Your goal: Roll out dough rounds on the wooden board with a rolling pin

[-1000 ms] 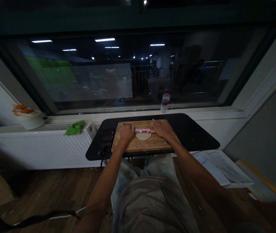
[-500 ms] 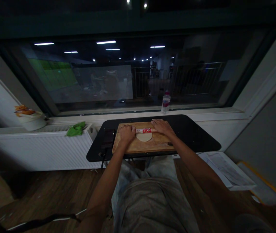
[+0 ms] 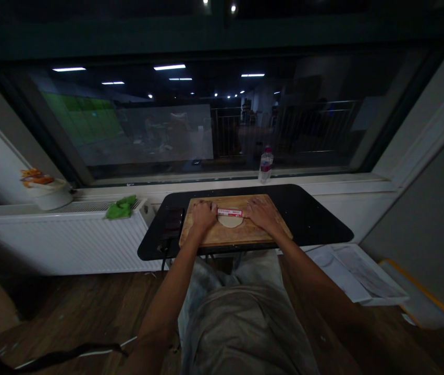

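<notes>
A rolling pin point(image 3: 230, 212) with a red and white label lies across a wooden board point(image 3: 241, 239). Under and in front of it is a flat, pale round of dough point(image 3: 230, 222), its far edge covered by the pin. My left hand point(image 3: 205, 214) is closed around the pin's left end, fingers curled over the top. Its right end is in my right hand point(image 3: 261, 212), likewise closed, and both pin ends are hidden by the hands.
The board rests on a black table point(image 3: 316, 221). A dark phone-like device point(image 3: 174, 221) with a cable lies left of the board. Beyond stand a water bottle point(image 3: 266, 165) on the windowsill and a green cloth point(image 3: 121, 207) on the radiator. A white box point(image 3: 358, 273) is at lower right.
My right hand has slid inward along the pin, and its fingers have curled round it. The pin has turned, so its label shows a different side.
</notes>
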### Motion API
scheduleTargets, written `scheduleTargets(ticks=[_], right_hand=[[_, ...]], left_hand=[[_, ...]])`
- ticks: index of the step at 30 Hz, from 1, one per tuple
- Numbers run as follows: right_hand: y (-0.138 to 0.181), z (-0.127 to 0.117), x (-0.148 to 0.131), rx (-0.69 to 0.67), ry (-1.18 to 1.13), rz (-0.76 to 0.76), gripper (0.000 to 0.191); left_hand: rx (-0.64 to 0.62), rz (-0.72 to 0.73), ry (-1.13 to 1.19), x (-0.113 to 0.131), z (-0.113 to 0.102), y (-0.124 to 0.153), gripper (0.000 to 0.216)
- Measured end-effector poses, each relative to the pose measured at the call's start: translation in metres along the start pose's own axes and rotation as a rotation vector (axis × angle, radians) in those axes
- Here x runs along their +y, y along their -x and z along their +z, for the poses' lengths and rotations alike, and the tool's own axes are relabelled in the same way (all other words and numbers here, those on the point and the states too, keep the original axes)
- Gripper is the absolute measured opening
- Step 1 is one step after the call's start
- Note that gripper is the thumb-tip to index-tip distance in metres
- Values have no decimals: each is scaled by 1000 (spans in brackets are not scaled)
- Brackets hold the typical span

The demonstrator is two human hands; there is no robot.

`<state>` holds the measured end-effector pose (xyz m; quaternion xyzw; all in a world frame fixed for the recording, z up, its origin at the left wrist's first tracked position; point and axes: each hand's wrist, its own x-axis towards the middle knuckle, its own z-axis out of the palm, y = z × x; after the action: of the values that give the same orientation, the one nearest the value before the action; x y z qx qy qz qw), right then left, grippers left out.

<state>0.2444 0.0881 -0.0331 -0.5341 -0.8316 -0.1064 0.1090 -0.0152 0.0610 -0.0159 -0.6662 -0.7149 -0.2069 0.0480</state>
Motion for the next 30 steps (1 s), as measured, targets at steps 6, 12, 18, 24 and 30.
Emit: scheduleTargets(ticks=[6,12,18,24,30], right_hand=[[30,-18,-26,22,-23,110,54],[46,-38,-47,8,-85,180,62],[70,-35,-60,102,-93,165,57],[102,-22,-80,260,-140,80,59],[126,-17,-105,334,-178,37,59]], left_hand=[[-2,-3,45,-1,0,1,52],[26,17,123,-5,4,-1,46],[31,-29,127,-6,6,-3,47],[17,-42,135,-7,6,-3,49],[-1,-51,128,-6,3,-2,46]])
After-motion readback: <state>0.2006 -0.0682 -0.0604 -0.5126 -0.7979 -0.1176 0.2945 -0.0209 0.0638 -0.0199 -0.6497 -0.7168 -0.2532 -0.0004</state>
